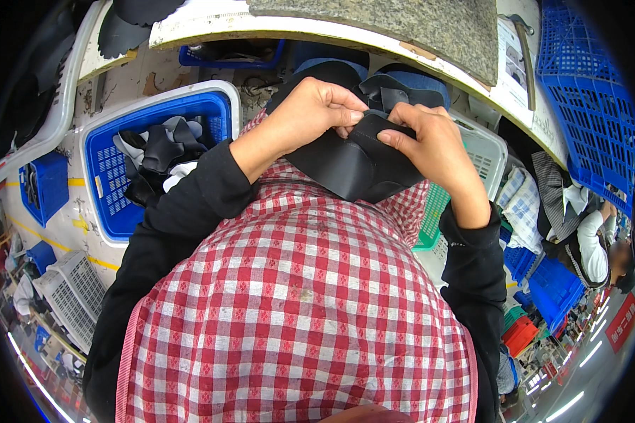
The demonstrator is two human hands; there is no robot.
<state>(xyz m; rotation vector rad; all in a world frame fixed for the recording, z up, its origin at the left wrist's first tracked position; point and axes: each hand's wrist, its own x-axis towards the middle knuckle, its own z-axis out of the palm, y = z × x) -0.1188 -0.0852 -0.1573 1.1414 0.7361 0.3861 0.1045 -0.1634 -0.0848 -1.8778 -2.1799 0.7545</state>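
A black leather piece (pixel 339 166) with a curved, folded edge lies across my lap, over the red-and-white checked apron (pixel 310 282). My left hand (pixel 307 113) pinches its upper edge between thumb and fingertips. Close by on the right, my right hand (pixel 434 141) grips the same piece, thumb pressed on top and fingers curled behind the edge. Further black material lies over my knees just beyond the hands, partly hidden by them.
Ahead, a worn white bench carries a speckled stone slab (pixel 409 28) and a hammer (pixel 525 60). To the left stands a blue-lined basket (pixel 97 151) holding black leather pieces. A pale green crate (pixel 490 155) is at my right, below a tall blue crate (pixel 593 106). Another person (pixel 591 243) is at far right.
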